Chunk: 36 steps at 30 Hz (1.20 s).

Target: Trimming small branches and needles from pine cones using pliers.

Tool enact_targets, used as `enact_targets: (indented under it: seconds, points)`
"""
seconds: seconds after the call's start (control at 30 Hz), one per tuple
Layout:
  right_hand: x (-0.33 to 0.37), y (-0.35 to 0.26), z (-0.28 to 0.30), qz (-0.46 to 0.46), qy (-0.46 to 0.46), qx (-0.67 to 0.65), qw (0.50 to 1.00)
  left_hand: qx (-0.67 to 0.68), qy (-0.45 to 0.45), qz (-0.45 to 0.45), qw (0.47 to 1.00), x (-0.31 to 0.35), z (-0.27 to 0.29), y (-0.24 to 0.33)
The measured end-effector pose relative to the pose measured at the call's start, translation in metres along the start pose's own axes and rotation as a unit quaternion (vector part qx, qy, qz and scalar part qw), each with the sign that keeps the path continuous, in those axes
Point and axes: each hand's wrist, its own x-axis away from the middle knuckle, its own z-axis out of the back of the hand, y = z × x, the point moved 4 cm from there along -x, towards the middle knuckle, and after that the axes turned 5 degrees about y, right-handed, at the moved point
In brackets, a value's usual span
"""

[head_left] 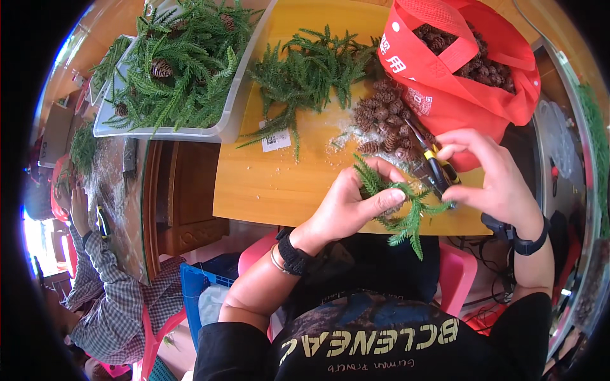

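Observation:
My left hand (368,197) is closed round a green artificial pine sprig (413,219), with the thumb pressed on its stem. The sprig's needled tips hang past the table's front edge. My right hand (489,174) is just right of the sprig, thumb and forefinger apart; nothing shows between them. Between and beyond my hands lie yellow-and-black pliers (434,166). They rest against a heap of brown pine cones (381,120). Farther back, loose green pine sprigs (311,70) lie in a pile on the yellow table (267,197).
A red fabric bag (413,70) of pine cones stands at the back right. At the back left is a clear plastic bin (232,120) filled with sprigs and cones. A white label (276,141) lies on the table. Another person (121,292) sits at a separate table on the left.

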Motion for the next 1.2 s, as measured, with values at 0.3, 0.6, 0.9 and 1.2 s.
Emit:
enact_targets:
  seconds: [0.3,0.6,0.9,1.2]
  points:
    - [0.048,0.090,-0.048,-0.209,0.023,0.079,0.974,0.042,-0.022,0.006,0.999,-0.002,0.001,-0.006]
    - [0.047,0.095,-0.059,-0.179,0.070,0.049,0.980,0.036,0.017,-0.038,0.998,-0.001,0.001,-0.001]
    - [0.052,0.074,-0.043,-0.165,0.163,0.074,0.970,-0.006,0.065,-0.074,0.995,-0.001,0.009,-0.001]
    - [0.072,0.057,-0.033,-0.211,0.115,-0.188,0.952,-0.174,0.074,-0.251,0.949,-0.001,0.008,0.009]
